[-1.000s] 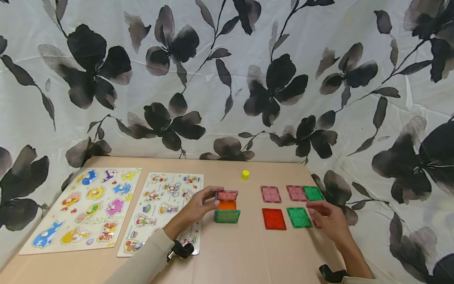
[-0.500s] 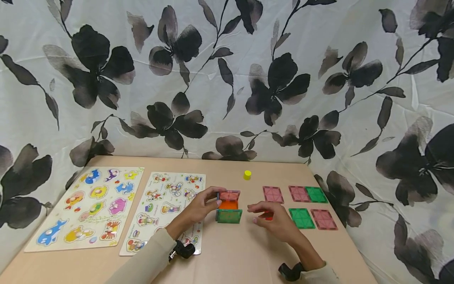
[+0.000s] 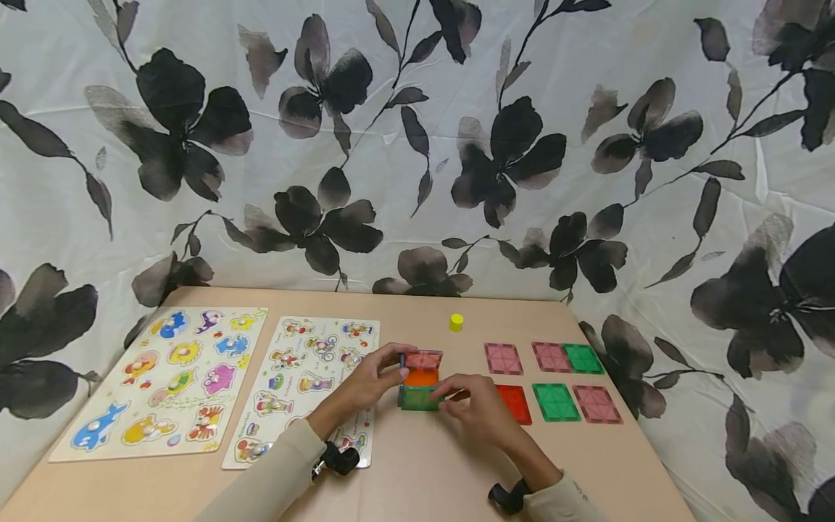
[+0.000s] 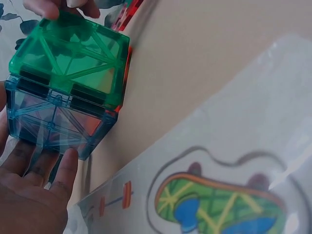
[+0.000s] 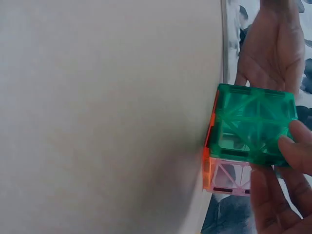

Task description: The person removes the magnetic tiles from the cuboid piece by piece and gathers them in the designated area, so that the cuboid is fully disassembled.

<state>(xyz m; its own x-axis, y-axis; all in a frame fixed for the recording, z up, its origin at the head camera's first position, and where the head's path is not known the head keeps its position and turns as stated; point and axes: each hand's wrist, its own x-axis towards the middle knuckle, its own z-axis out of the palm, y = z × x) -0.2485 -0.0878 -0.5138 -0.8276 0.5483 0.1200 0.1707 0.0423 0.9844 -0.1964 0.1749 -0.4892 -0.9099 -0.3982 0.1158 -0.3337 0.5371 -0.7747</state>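
An open-topped box of see-through magnetic tiles stands on the table between my hands. Its front is a green tile (image 3: 417,399), the floor an orange tile (image 3: 421,378) and the back a pink tile (image 3: 422,359). A blue tile (image 4: 53,122) forms the left side, seen in the left wrist view. My left hand (image 3: 362,384) holds the box by that side, fingers against the blue tile. With thumb outside and fingers behind, my right hand (image 3: 483,409) pinches the green tile at its right edge, as the right wrist view shows.
Right of the box lie a red tile (image 3: 515,404), another green tile (image 3: 556,402) and several pink tiles (image 3: 597,404). A small yellow cylinder (image 3: 456,322) stands behind. Two picture boards (image 3: 156,455) lie at left. A floral cloth (image 3: 417,145) hangs behind the table.
My right hand has left a pink tile at the far right of the front row and moved left, past the red tile, to the box. My left hand has stayed at the box.
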